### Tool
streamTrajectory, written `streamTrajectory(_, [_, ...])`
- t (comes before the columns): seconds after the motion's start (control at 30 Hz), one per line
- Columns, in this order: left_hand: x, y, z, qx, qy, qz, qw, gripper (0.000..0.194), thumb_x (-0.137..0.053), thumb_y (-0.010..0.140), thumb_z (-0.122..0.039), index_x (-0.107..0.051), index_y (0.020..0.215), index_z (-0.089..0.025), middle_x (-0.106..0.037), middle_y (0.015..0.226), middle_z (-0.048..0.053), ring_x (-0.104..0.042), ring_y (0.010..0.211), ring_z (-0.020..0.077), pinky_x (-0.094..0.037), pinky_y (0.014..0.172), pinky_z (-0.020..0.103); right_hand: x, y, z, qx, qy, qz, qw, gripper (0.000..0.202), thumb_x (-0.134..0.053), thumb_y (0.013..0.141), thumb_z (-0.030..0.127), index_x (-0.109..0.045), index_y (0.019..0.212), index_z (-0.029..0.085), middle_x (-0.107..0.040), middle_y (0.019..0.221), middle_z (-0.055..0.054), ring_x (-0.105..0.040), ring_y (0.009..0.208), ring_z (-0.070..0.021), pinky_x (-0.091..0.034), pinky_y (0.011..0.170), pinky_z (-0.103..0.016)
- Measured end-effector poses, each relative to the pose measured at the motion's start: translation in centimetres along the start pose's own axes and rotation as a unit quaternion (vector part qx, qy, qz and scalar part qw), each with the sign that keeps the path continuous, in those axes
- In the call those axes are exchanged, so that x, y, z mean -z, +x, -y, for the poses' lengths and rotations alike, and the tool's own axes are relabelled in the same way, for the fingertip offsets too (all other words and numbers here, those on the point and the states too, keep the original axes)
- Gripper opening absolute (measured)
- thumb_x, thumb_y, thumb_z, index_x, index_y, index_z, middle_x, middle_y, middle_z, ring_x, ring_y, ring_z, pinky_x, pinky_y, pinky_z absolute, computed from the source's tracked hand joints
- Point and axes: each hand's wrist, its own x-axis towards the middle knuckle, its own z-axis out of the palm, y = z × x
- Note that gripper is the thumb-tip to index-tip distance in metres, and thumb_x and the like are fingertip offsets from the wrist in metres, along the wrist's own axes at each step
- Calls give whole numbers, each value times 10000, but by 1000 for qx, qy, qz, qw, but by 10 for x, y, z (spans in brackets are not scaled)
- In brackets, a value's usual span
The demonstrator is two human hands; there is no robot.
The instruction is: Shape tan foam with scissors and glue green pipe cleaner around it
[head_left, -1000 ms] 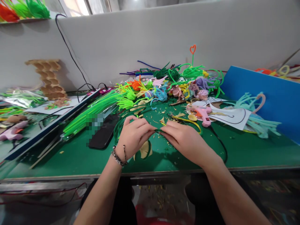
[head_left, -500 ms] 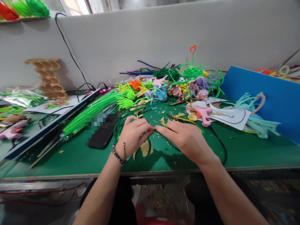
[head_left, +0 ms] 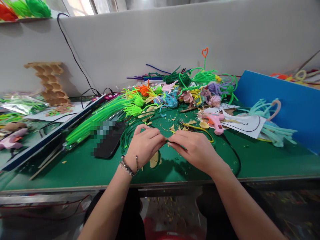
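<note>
Above the table's front half, my left hand (head_left: 147, 143) and my right hand (head_left: 196, 148) meet at the fingertips. Both are closed in a pinch on a dark green pipe cleaner, of which only a short bit (head_left: 167, 141) shows between them. A loose coil of dark green pipe cleaners (head_left: 127, 135) lies just behind and left of my left hand. Below the left fingers, a curved dark green strand crosses a tan scrap (head_left: 154, 160). Beyond my right hand are yellow-handled scissors (head_left: 200, 127), partly hidden. A pink glue gun (head_left: 217, 122) lies farther right.
A heap of coloured pipe-cleaner pieces (head_left: 172, 96) stands at the back. Left are a black phone (head_left: 108, 145) and a bundle of bright green pipe cleaners (head_left: 92, 125). On the right are a blue panel (head_left: 280, 100), a paper template (head_left: 246, 124) and the glue gun's black cord (head_left: 236, 155).
My right hand has drawn back slightly and turned, its fingers now more bent and pinched. My left hand has shifted slightly right, and the fingertips of both hands remain close together.
</note>
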Motion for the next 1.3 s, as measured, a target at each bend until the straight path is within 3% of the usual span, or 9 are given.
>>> streamTrajectory(0.23, [-3, 0, -1, -29, 66, -8, 997, 278, -386, 896, -208, -587, 704, -213, -575, 610, -47, -516, 590, 108, -282, 766, 285, -1, 3, 2, -111, 109, 51, 986, 225, -449, 852, 261, -501, 652, 175, -462, 544, 43, -391, 503, -78, -259, 500, -208])
streamTrajectory(0.47, [-6, 0, -4, -41, 110, -28, 993, 207, -463, 855, -146, -584, 701, -214, -559, 583, -49, -501, 592, 119, -277, 763, 297, -4, 4, 0, -182, 218, 40, 958, 245, -450, 832, 268, -425, 605, 179, -358, 492, 68, -329, 471, -65, -234, 465, -202])
streamTrajectory(0.73, [-4, 1, -8, -34, 114, -35, 992, 222, -454, 860, -144, -590, 697, -211, -565, 582, -48, -511, 586, 120, -280, 753, 292, -10, 8, -5, -241, 355, 22, 903, 284, -447, 805, 245, -371, 538, 187, -353, 488, 63, -347, 478, -72, -280, 463, -204])
streamTrajectory(0.9, [-4, 1, -4, 8, 37, 6, 999, 233, -434, 882, -236, -590, 711, -212, -594, 631, -46, -538, 600, 110, -283, 765, 282, -3, 5, -6, -171, 248, 29, 953, 164, -509, 804, 288, -571, 714, 166, -538, 593, 29, -444, 531, -80, -320, 511, -203])
streamTrajectory(1.03, [-3, 0, -1, 18, 9, 14, 1000, 167, -479, 860, -236, -600, 748, -211, -611, 659, -47, -551, 633, 113, -284, 753, 277, 2, 2, -7, -120, 179, 52, 975, 137, -505, 805, 252, -603, 837, 162, -599, 652, 9, -483, 552, -88, -338, 538, -205])
streamTrajectory(1.17, [-3, 0, -1, 16, 20, 3, 1000, 150, -497, 851, -228, -602, 746, -211, -613, 655, -47, -555, 631, 115, -283, 755, 281, 4, 3, -6, -117, 166, 54, 978, 147, -471, 815, 231, -600, 823, 161, -590, 643, 5, -482, 556, -92, -329, 534, -205])
streamTrajectory(1.3, [-6, 0, -3, 3, 62, -23, 998, 178, -471, 865, -210, -603, 745, -212, -605, 637, -45, -551, 618, 116, -281, 763, 287, 0, 4, -4, -151, 178, 39, 972, 165, -470, 799, 233, -525, 659, 167, -461, 514, 49, -392, 489, -68, -273, 491, -193])
